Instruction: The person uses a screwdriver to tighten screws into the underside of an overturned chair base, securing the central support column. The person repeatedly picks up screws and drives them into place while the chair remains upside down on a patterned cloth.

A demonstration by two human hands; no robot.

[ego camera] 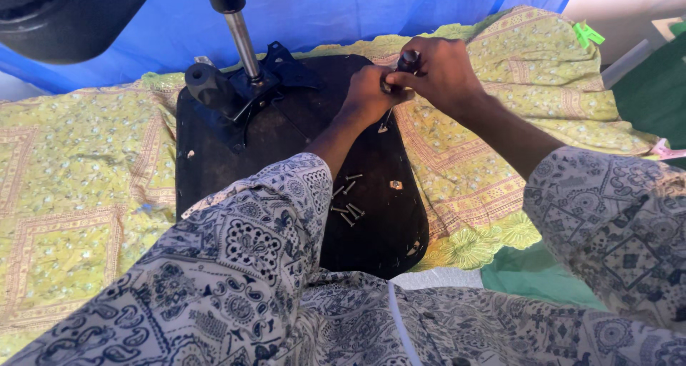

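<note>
A yellow-green cloth [86,187] with small flowers and pink-brown border lines covers the flat surface; what lies under the cloth I cannot tell. Behind it hangs a smooth blue sheet [343,8], slightly creased, and at the right edge there is a dark green surface [657,87] and a small bright green clip [587,33]. On the cloth lies a black chair seat [286,137], turned with its underside up; it is a flat board with rounded corners and a dull, dusty, scratched surface. A black metal mounting plate [243,94] sits on the far part of it, with a round black knob at its left and a shiny steel gas cylinder [241,41] that rises up from it, tilted a little. Near the middle of the seat lies a small group of loose silver screws [347,201], and just beside them to the right a small pale metal nut [395,184]. Both hands meet at the far right edge of the seat. The left hand [366,94] is closed, its fingers pinched around the thin shaft of a screwdriver [400,76], whose tip points down toward the seat surface. The right hand [441,71] is clamped on the dark handle of the same screwdriver from above. Both arms wear loose sleeves [250,251] of white cloth with a dense dark-blue ornament print.
</note>
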